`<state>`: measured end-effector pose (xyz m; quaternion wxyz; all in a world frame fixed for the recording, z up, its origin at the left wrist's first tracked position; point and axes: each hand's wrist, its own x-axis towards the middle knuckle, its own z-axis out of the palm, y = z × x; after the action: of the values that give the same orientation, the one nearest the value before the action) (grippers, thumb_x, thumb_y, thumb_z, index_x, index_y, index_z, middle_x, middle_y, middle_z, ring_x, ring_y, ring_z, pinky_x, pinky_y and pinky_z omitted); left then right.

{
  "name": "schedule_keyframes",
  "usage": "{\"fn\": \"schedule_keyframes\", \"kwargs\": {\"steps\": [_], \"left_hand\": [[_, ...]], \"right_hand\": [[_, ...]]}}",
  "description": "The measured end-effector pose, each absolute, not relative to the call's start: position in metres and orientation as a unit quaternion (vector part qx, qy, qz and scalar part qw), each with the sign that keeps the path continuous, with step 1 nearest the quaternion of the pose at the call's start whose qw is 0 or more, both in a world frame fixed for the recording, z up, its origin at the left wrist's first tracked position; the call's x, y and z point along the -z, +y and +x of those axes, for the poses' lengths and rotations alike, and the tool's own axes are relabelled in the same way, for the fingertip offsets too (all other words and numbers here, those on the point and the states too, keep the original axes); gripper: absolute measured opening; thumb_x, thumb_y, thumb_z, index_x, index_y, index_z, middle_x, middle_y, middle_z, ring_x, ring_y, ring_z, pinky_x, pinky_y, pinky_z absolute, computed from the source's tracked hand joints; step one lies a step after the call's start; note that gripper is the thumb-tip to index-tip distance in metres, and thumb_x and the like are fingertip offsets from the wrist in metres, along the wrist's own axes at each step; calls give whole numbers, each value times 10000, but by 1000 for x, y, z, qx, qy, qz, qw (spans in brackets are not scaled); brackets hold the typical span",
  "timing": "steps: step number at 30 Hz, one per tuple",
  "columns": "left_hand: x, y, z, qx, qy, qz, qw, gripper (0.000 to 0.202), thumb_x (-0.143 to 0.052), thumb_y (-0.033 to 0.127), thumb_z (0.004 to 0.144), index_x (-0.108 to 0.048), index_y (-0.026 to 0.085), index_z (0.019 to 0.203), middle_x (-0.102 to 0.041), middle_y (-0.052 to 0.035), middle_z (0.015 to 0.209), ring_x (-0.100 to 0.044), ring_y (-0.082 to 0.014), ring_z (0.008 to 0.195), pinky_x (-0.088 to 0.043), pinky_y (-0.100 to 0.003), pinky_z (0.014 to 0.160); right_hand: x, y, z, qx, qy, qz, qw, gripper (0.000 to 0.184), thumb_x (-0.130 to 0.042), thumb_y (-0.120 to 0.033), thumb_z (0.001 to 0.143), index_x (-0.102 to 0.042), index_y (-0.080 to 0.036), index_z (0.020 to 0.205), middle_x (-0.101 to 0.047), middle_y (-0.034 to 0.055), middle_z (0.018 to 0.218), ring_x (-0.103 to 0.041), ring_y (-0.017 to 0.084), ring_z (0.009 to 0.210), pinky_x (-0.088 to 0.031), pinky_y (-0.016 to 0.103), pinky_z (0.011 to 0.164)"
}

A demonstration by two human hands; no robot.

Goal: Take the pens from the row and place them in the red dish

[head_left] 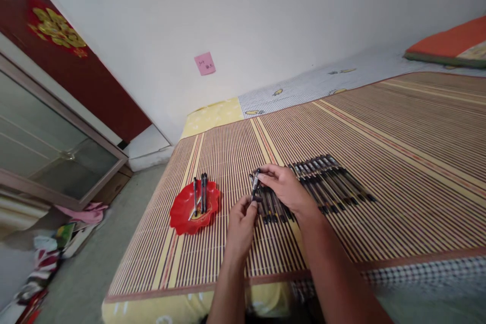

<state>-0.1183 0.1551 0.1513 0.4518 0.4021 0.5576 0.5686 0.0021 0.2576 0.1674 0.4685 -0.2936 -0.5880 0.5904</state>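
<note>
Both of my hands hold one black pen just above a striped bamboo mat. My left hand pinches the pen's lower end. My right hand pinches its upper end. A row of several black pens lies on the mat under and to the right of my right hand. To the left sits a red flower-shaped plate with three black pens in it.
The mat covers a bed with a yellow and checked sheet against a white wall. An orange pillow lies at the far right. A glass-fronted cabinet and scattered clothes are on the floor at left.
</note>
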Motion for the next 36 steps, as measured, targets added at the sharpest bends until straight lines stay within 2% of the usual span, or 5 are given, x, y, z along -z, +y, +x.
{"fn": "schedule_keyframes", "kwargs": {"steps": [9,18,25,29,36], "left_hand": [[-158,155,-114,-613,536,356,460,258,-753,372,755,-618,167,834,-544,37,691,-455,-75,584,-381,-177,562],[-151,155,-116,-620,542,369,431,221,-725,364,783,-642,174,859,-614,9,763,-544,-100,660,-430,-195,619],[-158,152,-162,-610,638,375,284,320,-732,390,749,-736,148,958,-734,-85,932,-668,-218,912,-511,-314,809],[-166,152,-231,-587,714,339,173,435,-747,435,679,-740,131,990,-742,-75,850,-684,-220,773,-539,-330,708],[-169,173,-309,-400,847,347,46,299,-689,386,674,-692,143,848,-686,-48,687,-642,-204,637,-482,-283,583]], "right_hand": [[-161,258,-2,-607,-605,-278,435,178,-675,-325,786,-676,-184,894,-659,5,799,-626,150,751,-492,283,707],[-166,255,-3,-601,-609,-275,439,146,-684,-319,779,-665,-187,837,-643,-13,742,-606,136,687,-487,267,663],[-160,258,-4,-624,-569,-304,440,232,-667,-404,810,-673,-186,889,-679,18,781,-657,147,697,-528,292,694],[-159,263,6,-608,-585,-324,427,244,-651,-423,839,-690,-196,920,-690,39,835,-677,165,758,-539,307,730],[-156,264,5,-602,-589,-322,432,241,-641,-417,839,-679,-194,920,-688,41,812,-675,167,746,-544,310,724]]}}
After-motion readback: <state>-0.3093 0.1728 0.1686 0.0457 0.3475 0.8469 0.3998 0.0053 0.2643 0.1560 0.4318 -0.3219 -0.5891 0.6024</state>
